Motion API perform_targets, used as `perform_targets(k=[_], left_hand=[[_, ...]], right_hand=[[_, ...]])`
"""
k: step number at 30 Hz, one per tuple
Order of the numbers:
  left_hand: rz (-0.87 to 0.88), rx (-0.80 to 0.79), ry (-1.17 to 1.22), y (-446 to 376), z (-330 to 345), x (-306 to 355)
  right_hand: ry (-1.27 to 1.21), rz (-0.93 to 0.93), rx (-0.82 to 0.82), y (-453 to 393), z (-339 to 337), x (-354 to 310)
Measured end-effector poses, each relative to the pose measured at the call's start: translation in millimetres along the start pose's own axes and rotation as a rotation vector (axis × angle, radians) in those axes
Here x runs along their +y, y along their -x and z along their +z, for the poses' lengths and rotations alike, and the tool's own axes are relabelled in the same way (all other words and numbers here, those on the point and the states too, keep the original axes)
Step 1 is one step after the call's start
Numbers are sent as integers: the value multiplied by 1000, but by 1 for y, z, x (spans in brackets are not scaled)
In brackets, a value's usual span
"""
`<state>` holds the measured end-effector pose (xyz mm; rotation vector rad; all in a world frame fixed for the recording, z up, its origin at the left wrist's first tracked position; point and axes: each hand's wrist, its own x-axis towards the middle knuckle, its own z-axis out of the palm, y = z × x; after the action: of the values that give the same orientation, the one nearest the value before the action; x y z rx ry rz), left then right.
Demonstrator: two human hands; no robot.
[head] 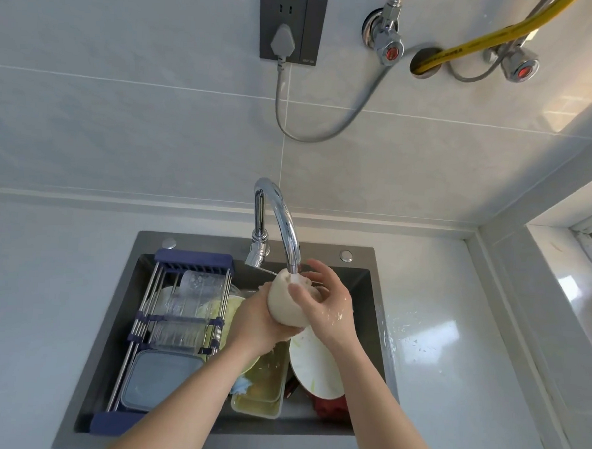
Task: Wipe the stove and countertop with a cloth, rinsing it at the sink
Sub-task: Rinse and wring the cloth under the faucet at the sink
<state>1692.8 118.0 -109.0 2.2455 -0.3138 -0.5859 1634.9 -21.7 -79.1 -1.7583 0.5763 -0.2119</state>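
Off-white cloth [288, 304], wadded into a rounded lump, sits directly under the tap [284, 223] spout, over the sink [369, 297].

Hands: left hand [258, 320] cups the lump from below and behind, fingers curled around it. Right hand [324, 303] grips it from the other side, thumb pressed onto the top, fingers wrapped round the front. Both are grasping the cloth; neither is free.

Progress, as judged: this is the rinsing step. A short stream seems to fall from the spout onto the cloth, though it is hard to make out. Pale flecks cling to the right wrist. The countertop [446, 335] beside the sink shows wet smears and streaks catching the light, so wiping there looks unfinished or only partly done. The stove is out of sight; its state cannot be told. Likely left: wringing, then more wiping.

Materials and shapes:
- Sink: dark grey matte metal, rectangular, square corners.
- Tap: polished chrome, tall arched neck.
- Countertop: glossy white, reflective.
- Rack [187, 308]: steel rods with dark blue ends, spanning the left of the basin; it holds ribbed clear glasses [189, 308] and a grey lidded box [156, 378].
- Basin also holds a white round plate [314, 366], tilted, and a shallow yellowish tray [262, 384] with residue.
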Motion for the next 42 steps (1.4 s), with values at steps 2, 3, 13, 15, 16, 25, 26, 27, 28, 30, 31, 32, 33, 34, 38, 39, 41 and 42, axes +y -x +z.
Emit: perform_targets(k=[2,3,13,15,16,25,26,27,28,30,31,32,33,34,38,39,41,42], left_hand=[[26,15,46,1,1,-1],[28,5,62,3,2,-2],[127,-117,-208,-6,9,21],[212,-136,-486,-7,6,30],[229,-142,-560,-9,6,32],[122,-31,73,-1,10,9],[114,-17,97,2,13,2],[103,-10,58,5,16,-6],[102,-6,20,8,19,-12],[86,-6,1,6,23,-17],[71,-3,6,4,22,-14],[53,-8,-5,1,21,-10],[44,-25,-38,-5,19,-4],[43,-54,-91,-11,16,0],[66,-147,-287,-27,8,11],[77,-160,-323,-29,7,10],[70,-205,-363,-31,5,10],[64,-232,-375,-34,5,12]], right_hand=[[19,-57,-50,5,-4,7],[41,-73,-65,7,-4,11],[603,-200,101,-4,27,2],[660,-191,105,-12,27,-6],[677,-186,86,-15,26,-8],[670,19,28,-34,18,-19],[585,75,64,-35,18,-21],[499,127,94,-35,17,-22],[420,177,112,-34,16,-22],[241,272,100,-32,17,-19],[139,321,100,-31,18,-15],[37,372,123,-29,17,-12],[-52,417,157,-29,15,-9],[-118,451,182,-30,12,-7],[-152,489,154,-30,-4,1],[-116,473,142,-29,-6,4],[-59,412,137,-25,-6,12],[-77,387,141,-23,-6,14]])
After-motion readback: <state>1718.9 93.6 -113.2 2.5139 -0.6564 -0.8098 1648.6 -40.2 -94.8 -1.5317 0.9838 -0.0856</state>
